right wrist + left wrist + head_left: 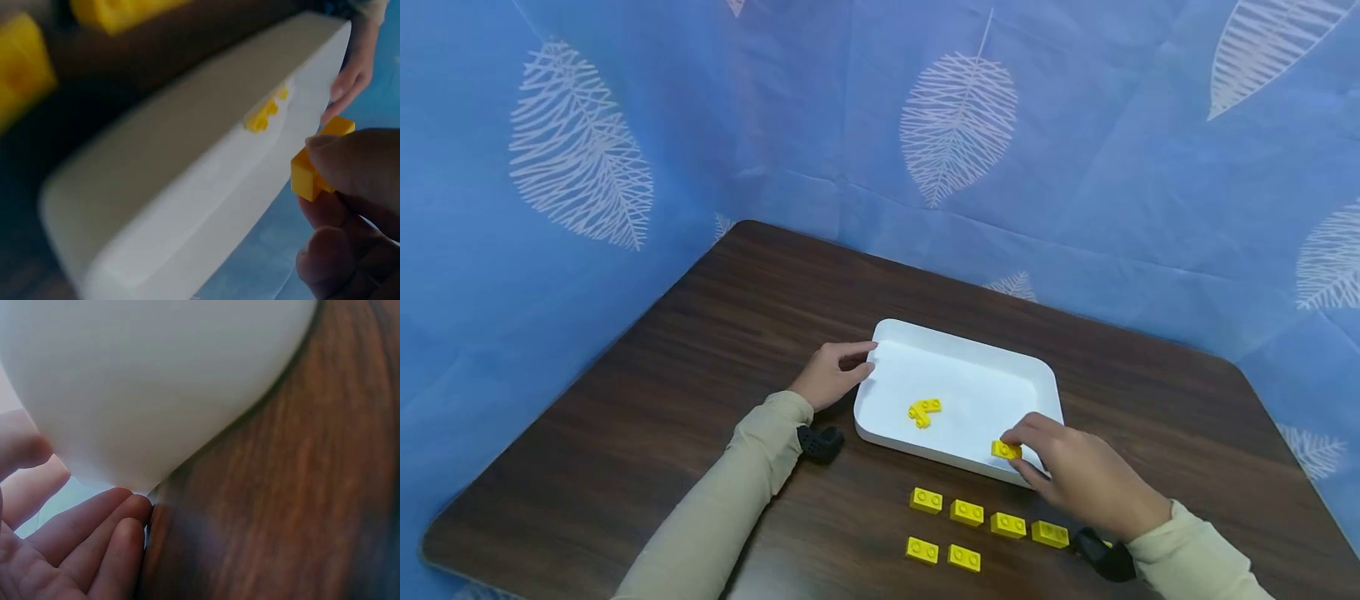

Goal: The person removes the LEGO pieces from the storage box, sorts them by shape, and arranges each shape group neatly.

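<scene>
A white tray lies on the dark wooden table. At its left end, my left hand holds the rim: thumb and index finger reach the top edge, while the other fingers touch the outer wall in the left wrist view. Over the tray's near right corner, my right hand pinches a yellow toy brick between thumb and fingers. The right wrist view shows this brick raised above the tray. Inside the tray sit a few small yellow bricks clustered together.
In front of the tray, several yellow bricks stand in a row, partly hidden at the right by the wrist camera. A nearer row holds more bricks. Blue leaf-patterned cloth hangs behind the table.
</scene>
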The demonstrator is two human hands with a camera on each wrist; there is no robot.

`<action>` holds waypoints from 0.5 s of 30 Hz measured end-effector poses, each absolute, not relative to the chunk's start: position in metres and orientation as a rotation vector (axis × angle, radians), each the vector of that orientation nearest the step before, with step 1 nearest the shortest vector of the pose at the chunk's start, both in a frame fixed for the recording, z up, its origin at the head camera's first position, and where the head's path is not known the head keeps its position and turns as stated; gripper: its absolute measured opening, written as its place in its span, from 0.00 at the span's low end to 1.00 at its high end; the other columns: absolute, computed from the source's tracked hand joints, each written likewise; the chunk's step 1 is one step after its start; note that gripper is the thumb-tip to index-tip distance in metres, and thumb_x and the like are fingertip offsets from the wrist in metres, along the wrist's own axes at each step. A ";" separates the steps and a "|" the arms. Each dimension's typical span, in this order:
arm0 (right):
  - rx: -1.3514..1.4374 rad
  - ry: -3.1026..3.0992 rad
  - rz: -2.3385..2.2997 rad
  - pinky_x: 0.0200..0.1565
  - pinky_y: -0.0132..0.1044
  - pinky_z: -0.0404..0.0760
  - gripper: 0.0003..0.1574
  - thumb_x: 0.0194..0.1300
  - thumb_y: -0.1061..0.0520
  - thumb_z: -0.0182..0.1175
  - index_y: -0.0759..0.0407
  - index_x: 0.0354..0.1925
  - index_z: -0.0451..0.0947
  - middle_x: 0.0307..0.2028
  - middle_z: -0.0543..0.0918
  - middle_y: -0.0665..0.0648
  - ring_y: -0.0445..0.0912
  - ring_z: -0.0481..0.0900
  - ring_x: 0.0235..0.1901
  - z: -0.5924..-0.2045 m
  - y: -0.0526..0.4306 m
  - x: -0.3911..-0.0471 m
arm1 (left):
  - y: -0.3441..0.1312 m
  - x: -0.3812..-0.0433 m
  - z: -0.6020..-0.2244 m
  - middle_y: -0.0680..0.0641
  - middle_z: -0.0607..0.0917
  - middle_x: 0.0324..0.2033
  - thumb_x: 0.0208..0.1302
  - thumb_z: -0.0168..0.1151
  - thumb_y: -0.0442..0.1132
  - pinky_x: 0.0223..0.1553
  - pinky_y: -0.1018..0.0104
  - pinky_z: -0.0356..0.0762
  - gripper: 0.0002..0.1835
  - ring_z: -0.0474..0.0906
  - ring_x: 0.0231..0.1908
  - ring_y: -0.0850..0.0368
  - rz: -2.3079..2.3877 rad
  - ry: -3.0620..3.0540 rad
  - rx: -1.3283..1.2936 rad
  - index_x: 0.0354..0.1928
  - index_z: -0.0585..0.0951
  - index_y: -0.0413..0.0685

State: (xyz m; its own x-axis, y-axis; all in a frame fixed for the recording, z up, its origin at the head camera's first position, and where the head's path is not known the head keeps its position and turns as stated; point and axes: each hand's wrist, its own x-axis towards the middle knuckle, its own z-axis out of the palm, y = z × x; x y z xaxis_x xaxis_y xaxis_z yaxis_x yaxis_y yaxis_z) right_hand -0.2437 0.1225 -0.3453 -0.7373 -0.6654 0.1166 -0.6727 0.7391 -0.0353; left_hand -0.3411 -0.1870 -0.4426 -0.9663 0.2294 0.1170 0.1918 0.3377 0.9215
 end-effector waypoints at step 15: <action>1.223 -3.015 0.173 0.22 0.25 0.71 0.13 0.49 0.56 0.71 0.51 0.36 0.81 0.33 0.75 0.40 0.27 0.65 0.24 -0.385 0.145 -0.185 | -0.187 -0.341 -0.443 0.45 0.75 0.60 0.66 0.58 0.40 0.54 0.58 0.76 0.22 0.74 0.57 0.50 1.713 2.555 0.391 0.62 0.74 0.47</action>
State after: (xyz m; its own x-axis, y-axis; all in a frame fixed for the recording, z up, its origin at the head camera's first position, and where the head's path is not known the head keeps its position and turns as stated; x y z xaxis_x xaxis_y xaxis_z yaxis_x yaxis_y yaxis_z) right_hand -0.1853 0.1453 -0.3847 -0.7122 -0.6987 -0.0681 -0.6863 0.7134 -0.1418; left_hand -0.3407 -0.1865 -0.4427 -0.9674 0.2302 0.1052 0.1848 0.3584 0.9151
